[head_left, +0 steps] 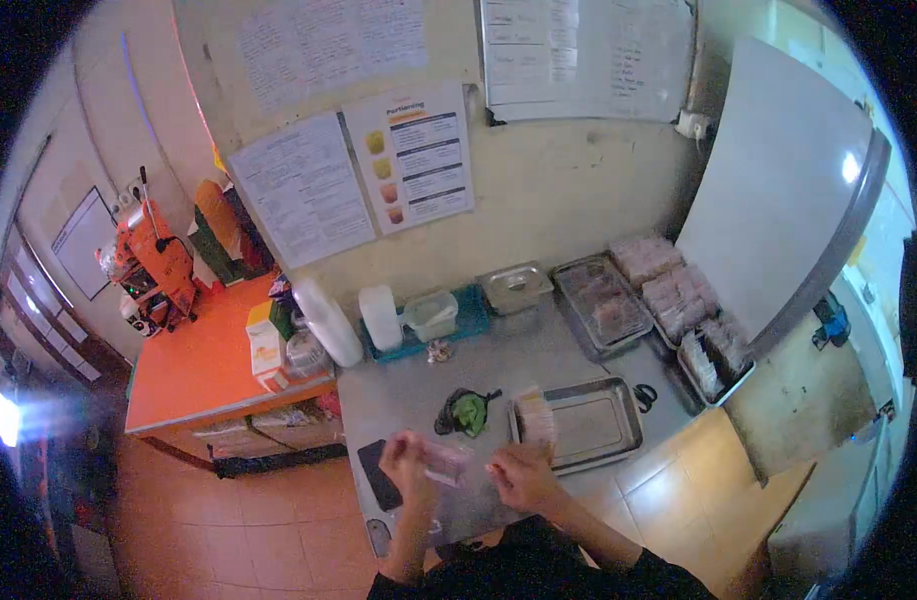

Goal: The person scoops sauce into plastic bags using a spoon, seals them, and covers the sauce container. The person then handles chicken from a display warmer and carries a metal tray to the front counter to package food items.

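Observation:
My left hand (pixel 406 467) is closed on a small clear plastic packet (pixel 447 461) with pinkish contents, held above the front of the metal table. To its right, my right hand (pixel 524 477) has its fingers curled together near the tray's front left corner. Whatever those fingers may hold is too small to make out. Beyond the right hand, a shallow metal tray (pixel 604 425) has a stack of thin clear packets (pixel 535 418) at its left end. A black plastic bag with something green (pixel 469 412) lies behind the held packet.
A dark flat object (pixel 380 476) lies at the table's left edge. Black-handled scissors (pixel 646 397) rest right of the tray. Along the back are a blue tray (pixel 387 352) with plastic containers, a lidded metal pan (pixel 517 287), and metal trays of packets (pixel 679 300). An orange counter (pixel 194 365) adjoins at left.

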`<state>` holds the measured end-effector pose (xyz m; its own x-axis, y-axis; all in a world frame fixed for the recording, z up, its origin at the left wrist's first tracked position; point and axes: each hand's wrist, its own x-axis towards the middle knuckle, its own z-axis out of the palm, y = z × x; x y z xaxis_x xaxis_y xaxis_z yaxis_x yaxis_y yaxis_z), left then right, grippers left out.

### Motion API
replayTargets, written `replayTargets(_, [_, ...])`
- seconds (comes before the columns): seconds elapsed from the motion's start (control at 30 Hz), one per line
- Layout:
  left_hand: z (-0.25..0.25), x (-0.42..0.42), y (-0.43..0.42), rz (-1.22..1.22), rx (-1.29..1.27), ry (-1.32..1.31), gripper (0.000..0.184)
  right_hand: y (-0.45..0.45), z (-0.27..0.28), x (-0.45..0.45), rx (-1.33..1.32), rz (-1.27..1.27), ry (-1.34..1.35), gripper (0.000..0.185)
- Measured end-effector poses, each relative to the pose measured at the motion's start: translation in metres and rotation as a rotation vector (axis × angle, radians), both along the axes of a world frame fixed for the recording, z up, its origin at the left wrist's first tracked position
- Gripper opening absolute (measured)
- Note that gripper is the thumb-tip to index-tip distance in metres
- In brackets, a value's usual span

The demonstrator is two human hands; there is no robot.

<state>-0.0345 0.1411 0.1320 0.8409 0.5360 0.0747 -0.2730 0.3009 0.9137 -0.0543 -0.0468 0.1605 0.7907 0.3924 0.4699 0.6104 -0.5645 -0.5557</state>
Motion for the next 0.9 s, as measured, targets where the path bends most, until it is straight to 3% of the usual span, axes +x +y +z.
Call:
replayTargets(0.13, [0.011, 0.045, -0.016, -0.085, 0.005, 0.003, 0.011, -0.025, -0.010, 0.049, 0.286, -0.024, 0.066, 0.020])
replayTargets(0.2, [0.004, 0.067, -0.044, -0.308, 0.037, 0.076, 0.016, -0.022, -0.013, 0.069, 0.495, -0.066, 0.193, 0.030])
replayTargets(0.23, [0.015, 0.077, -0.062, -0.295, 0.040, 0.080, 0.016, -0.024, -0.010, 0.078, 0.568, -0.078, 0.237, 0.034])
replayTargets(0.3, [0.034, 0.098, -0.093, -0.357, 0.152, 0.049, 0.023, -0.039, 0.003, 0.107, 0.286, -0.197, 0.715, 0.048])
replayTargets(0.33, [0.024, 0.109, -0.096, -0.339, 0.148, 0.055, 0.023, -0.047, -0.007, 0.126, 0.276, -0.182, 0.723, 0.048])
replayTargets(0.4, [-0.008, 0.129, -0.098, -0.022, 0.401, 0.049, 0.026, -0.062, -0.053, 0.182, 0.681, -0.295, 0.759, 0.049])
replayTargets(0.47, [-0.018, 0.121, -0.090, -0.040, 0.334, 0.107, 0.025, -0.068, -0.075, 0.246, 0.904, -0.382, 0.339, 0.047])
replayTargets(0.53, [-0.034, 0.100, -0.080, -0.043, 0.256, 0.189, 0.024, -0.077, -0.065, 0.305, 0.924, -0.341, 0.452, 0.045])
replayTargets(0.6, [-0.053, 0.081, -0.071, -0.078, 0.191, 0.214, 0.022, -0.066, -0.034, 0.330, 1.275, -0.293, 0.771, 0.038])
replayTargets(0.73, [-0.069, 0.029, -0.066, 0.089, 0.316, 0.449, 0.020, -0.069, -0.116, 0.362, 0.961, -0.535, 0.873, 0.030])
replayTargets(0.8, [-0.083, 0.006, -0.063, 0.148, 0.241, 0.576, 0.018, -0.062, -0.177, 0.340, 0.570, -0.466, 0.084, 0.024])
replayTargets(0.87, [-0.094, -0.009, -0.060, 0.122, 0.243, 0.567, 0.016, -0.034, -0.161, 0.296, 0.441, -0.114, 0.390, 0.021])
replayTargets(0.9, [-0.095, -0.012, -0.058, 0.089, 0.248, 0.535, 0.015, -0.020, -0.160, 0.284, 0.353, 0.007, 0.420, 0.019])
